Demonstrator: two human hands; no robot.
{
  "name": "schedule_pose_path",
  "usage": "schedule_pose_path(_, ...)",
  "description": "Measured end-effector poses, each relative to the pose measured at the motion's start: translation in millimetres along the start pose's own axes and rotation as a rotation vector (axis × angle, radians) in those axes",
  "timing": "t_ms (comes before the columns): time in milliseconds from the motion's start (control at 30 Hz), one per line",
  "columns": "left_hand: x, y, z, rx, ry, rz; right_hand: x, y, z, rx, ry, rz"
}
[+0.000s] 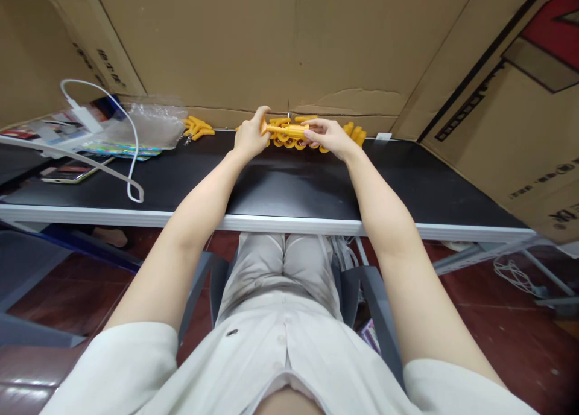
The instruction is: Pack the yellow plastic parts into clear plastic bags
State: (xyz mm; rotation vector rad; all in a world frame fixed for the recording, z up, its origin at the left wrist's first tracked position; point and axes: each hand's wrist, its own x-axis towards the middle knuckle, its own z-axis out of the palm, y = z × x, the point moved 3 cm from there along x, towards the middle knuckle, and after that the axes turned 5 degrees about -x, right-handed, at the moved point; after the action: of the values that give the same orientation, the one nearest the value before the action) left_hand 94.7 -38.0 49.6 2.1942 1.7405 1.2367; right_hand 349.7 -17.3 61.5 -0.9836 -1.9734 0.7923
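Over the far side of the black table, both hands hold one yellow-orange plastic piece [294, 130] level between them. It has a thin shaft on its left and a thicker, ribbed body on its right; I cannot make out its exact kind. My left hand [250, 135] is closed round the thin end, partly hiding it. Fingers and thumb of my right hand [332, 137] pinch the thick end. Just below and behind the held piece lie several similar orange pieces with round ends [299, 145]. More orange tubes [357, 133] sit beyond my right hand.
A small heap of orange parts [198, 127] lies left of my left hand. Farther left are a clear plastic bag [156, 125], a phone [75, 172] and a white cable [136, 152] over a white stand. Cardboard walls [289, 47] close off the table's back and sides.
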Motion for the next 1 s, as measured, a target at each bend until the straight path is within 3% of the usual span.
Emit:
schedule_pose_path(300,-5,12,-6.8,0.023,0.012,0.004,-3,-9,14,0.117,0.002,0.165)
schedule_pose_path(467,-8,17,-7.3,-0.004,0.054,-0.01,-4,-15,16,0.139,0.027,0.194)
schedule_pose_path(667,-7,13,-5.4,-0.025,0.04,-0.039,-10,-21,13,0.181,-0.064,0.191)
schedule_pose_path(1000,-11,21,-6.4,-0.001,0.034,-0.045,-2,-6,12,0.16,0.028,0.214)
